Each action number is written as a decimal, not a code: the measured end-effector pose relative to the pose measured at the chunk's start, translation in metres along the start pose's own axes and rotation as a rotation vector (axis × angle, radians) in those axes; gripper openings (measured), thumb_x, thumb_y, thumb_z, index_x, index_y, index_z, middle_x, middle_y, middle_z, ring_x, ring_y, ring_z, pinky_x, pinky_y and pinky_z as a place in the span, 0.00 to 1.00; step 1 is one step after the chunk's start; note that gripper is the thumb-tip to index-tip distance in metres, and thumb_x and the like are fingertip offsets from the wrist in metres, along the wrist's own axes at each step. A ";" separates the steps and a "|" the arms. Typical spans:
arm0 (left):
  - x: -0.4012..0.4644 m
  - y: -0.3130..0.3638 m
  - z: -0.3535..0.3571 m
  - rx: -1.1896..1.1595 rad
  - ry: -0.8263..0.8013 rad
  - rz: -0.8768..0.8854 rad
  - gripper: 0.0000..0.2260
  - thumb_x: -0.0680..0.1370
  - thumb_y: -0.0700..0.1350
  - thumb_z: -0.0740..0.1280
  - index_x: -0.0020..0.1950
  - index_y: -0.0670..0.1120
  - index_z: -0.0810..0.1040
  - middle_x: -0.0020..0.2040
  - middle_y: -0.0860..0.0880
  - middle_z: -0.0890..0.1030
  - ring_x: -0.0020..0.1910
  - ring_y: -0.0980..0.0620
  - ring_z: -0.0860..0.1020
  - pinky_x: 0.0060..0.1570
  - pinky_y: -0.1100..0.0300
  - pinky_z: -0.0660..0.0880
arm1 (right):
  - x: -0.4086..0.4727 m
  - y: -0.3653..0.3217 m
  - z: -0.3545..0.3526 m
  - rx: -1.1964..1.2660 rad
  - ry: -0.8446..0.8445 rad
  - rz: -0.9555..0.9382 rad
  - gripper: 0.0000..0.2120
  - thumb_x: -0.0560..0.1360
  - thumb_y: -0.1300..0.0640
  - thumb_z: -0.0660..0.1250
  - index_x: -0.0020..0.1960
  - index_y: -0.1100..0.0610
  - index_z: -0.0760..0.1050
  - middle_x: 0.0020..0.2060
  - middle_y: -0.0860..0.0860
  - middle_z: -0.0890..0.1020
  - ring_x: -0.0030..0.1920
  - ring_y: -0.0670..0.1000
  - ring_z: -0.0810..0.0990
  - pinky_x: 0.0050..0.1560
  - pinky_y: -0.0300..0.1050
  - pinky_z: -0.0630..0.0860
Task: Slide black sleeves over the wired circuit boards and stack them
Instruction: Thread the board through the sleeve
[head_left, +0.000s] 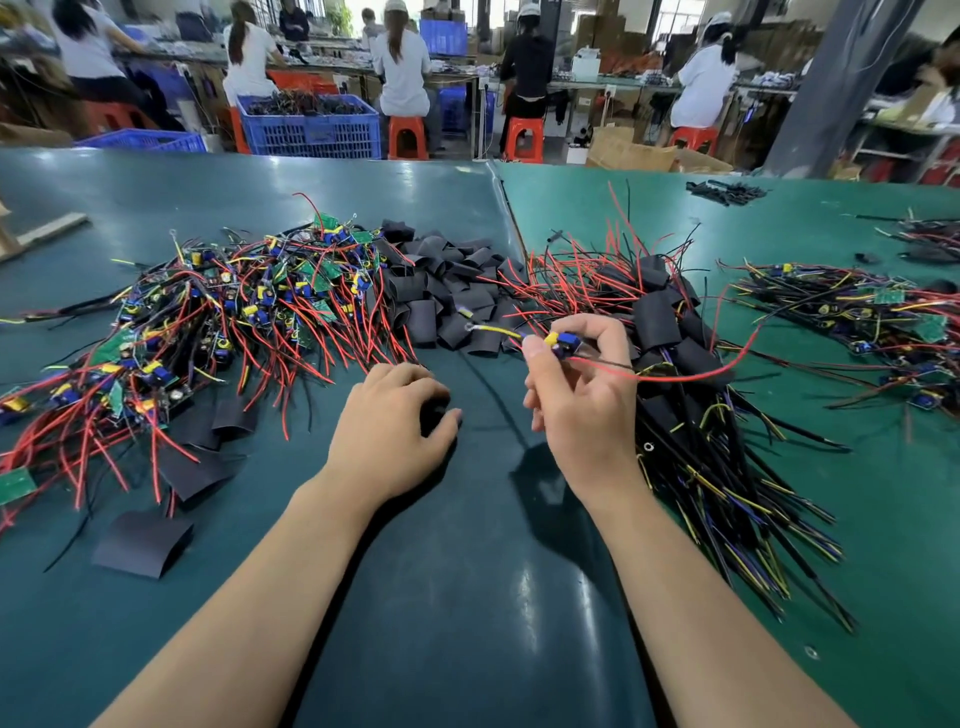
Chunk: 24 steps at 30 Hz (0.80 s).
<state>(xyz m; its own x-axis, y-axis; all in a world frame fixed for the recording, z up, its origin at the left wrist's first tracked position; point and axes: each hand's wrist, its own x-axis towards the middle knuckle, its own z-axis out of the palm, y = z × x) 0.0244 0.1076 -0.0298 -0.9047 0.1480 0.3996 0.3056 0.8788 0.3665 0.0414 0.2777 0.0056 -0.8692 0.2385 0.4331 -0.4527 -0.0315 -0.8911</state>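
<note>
The wired circuit board (562, 345) is pinched in the right hand (582, 395); left of it, the left hand (395, 421) cups a black sleeve (435, 413).

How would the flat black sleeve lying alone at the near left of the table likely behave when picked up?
The black sleeve lies nearly flat with a slight curl, so it is probably thin, light and floppy. Its matte surface suggests it is not slippery. It seems unlikely to roll.

I see a factory assembly floor: green work table (857, 519), workers on red stools (408, 136) at 12 o'clock, blue parts crate (311, 130) at 11 o'clock.
</note>
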 end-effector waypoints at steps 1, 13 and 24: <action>-0.001 0.001 -0.001 0.004 -0.025 0.020 0.12 0.77 0.52 0.67 0.56 0.49 0.84 0.59 0.52 0.80 0.59 0.47 0.72 0.60 0.51 0.69 | 0.000 0.000 0.000 -0.016 -0.013 -0.018 0.10 0.78 0.63 0.68 0.49 0.53 0.68 0.34 0.56 0.75 0.28 0.52 0.73 0.26 0.41 0.69; -0.010 -0.010 -0.026 -0.221 -0.225 0.145 0.28 0.63 0.39 0.56 0.58 0.49 0.84 0.59 0.55 0.79 0.58 0.49 0.73 0.64 0.57 0.67 | 0.007 -0.001 -0.002 0.061 0.096 -0.022 0.05 0.79 0.54 0.62 0.53 0.52 0.73 0.38 0.55 0.74 0.33 0.49 0.78 0.23 0.40 0.74; -0.009 -0.016 -0.015 -0.187 -0.130 0.052 0.16 0.75 0.47 0.72 0.63 0.48 0.81 0.53 0.52 0.79 0.56 0.50 0.73 0.57 0.64 0.65 | 0.011 -0.003 -0.007 0.194 0.155 -0.011 0.09 0.85 0.63 0.54 0.65 0.59 0.65 0.40 0.57 0.79 0.33 0.51 0.82 0.26 0.43 0.78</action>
<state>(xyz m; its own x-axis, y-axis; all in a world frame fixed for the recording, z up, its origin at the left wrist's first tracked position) 0.0323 0.0851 -0.0264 -0.9131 0.2586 0.3151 0.3917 0.7708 0.5024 0.0348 0.2871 0.0120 -0.8300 0.3851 0.4035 -0.5048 -0.2106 -0.8372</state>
